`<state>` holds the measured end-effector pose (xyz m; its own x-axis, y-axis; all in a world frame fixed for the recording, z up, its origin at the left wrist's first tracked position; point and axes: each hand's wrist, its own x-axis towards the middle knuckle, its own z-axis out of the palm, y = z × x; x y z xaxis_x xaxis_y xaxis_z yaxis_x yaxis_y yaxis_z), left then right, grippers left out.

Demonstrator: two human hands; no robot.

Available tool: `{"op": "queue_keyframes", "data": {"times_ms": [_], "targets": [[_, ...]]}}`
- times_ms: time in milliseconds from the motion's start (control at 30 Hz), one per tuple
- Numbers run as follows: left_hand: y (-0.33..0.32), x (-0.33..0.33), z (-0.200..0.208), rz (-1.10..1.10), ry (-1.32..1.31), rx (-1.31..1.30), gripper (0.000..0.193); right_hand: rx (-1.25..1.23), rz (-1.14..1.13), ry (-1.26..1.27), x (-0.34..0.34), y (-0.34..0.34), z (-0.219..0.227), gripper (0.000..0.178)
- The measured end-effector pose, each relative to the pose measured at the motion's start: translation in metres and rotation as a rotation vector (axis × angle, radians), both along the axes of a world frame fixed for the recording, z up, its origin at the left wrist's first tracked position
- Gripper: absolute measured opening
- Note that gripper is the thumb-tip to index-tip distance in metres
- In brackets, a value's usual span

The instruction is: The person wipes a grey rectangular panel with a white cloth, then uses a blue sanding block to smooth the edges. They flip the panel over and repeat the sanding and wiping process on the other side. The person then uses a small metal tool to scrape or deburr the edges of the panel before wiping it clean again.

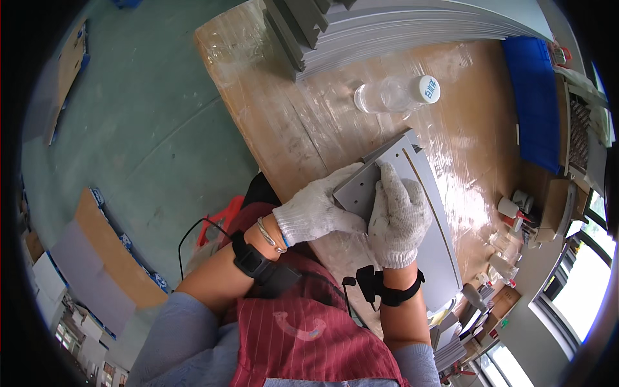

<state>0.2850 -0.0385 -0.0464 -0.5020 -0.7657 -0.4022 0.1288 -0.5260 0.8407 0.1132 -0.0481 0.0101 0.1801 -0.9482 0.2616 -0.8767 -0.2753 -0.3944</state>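
My left hand (322, 208), in a white knit glove, grips the near-left end of a grey panel piece (358, 192) with small round holes, thumb along its lower edge. My right hand (401, 213), gloved the same way and smudged with grey, lies over the same piece with its fingers bent against it. Whether something small sits under those fingers is hidden. Beneath and to the right runs a long grey board (445, 248) with a narrow brown groove along it and a hole near its far end.
On the film-covered wooden table (290, 122), a clear bottle (393, 95) with a white cap lies beyond the boards. A tall stack of grey panels (412, 42) fills the far side. To the right are a blue bin (530, 97) and several small bottles. Green floor (155, 109) lies left.
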Motion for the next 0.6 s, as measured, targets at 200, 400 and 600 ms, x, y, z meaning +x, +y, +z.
{"op": "queue_keyframes", "data": {"times_ms": [200,400,600], "targets": [[0.004,-0.001,-0.01,0.038,0.116,-0.011,0.089,0.137,0.35,0.008,0.006,0.009,0.018,0.04],[0.008,-0.001,-0.01,0.056,0.202,0.047,0.084,0.156,0.257,0.007,0.014,0.008,0.019,0.035],[0.009,-0.001,-0.011,0.036,0.128,0.033,0.086,0.245,0.088,-0.362,0.004,0.016,0.024,0.03]]}}
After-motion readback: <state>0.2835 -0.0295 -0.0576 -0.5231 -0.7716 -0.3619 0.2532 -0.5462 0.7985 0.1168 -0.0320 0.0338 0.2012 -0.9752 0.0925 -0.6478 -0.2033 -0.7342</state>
